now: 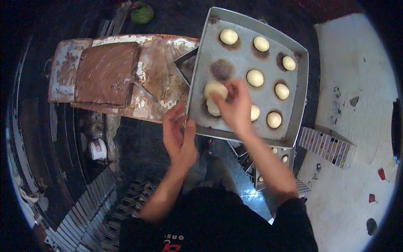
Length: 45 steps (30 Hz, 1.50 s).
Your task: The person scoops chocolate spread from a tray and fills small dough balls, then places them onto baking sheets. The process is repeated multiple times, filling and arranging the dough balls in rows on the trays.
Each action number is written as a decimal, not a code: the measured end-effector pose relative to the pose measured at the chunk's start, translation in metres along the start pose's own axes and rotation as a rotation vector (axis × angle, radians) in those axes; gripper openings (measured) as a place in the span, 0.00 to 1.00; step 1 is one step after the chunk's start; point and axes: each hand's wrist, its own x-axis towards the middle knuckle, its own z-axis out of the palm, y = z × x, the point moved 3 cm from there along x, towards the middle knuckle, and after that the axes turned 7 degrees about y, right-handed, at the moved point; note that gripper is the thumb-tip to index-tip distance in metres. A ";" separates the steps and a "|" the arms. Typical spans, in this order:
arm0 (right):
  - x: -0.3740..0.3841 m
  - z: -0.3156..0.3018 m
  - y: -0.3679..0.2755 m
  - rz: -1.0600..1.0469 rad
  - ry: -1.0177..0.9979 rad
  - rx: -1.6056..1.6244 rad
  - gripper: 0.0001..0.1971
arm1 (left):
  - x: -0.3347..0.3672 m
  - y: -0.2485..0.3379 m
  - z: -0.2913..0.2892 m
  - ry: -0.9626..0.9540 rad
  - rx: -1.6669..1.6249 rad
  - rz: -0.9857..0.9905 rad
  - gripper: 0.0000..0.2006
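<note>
A square metal baking tray [300, 105] with raised walls is in front of me, over the right end of a floury bench. Several round, pale dough balls [255, 78] sit on it, most with a dark stain round them. Pinched in the fingers of my right hand [237, 109] is a dough ball [215, 90], slightly blurred, just above the tray's left part. Another dough ball [213, 108] lies right below it, partly covered by the hand. My left hand [180, 136] is at the tray's near left corner, thumb and fingers apart, holding nothing; whether it touches the wall is unclear.
A brown, smeared board [107, 73] lies on the bench [155, 63] at left. Below the big tray, nearer me, is another tray [268, 170] with dough pieces. A white bucket [98, 149] stands low at left. Metal racks fill the lower left; a pale wall [357, 75] rises at right.
</note>
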 end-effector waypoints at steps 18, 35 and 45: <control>-0.180 0.062 -0.069 -0.224 -0.165 0.492 0.12 | -0.073 -0.019 -0.139 -0.151 -0.212 -0.441 0.28; -0.037 0.316 -0.138 -0.525 -0.327 -0.210 0.13 | 0.184 -0.044 -0.391 0.030 0.251 -0.025 0.24; 0.008 0.400 -0.199 -0.661 -0.509 -0.478 0.14 | 0.223 -0.036 -0.409 0.073 0.148 -0.168 0.27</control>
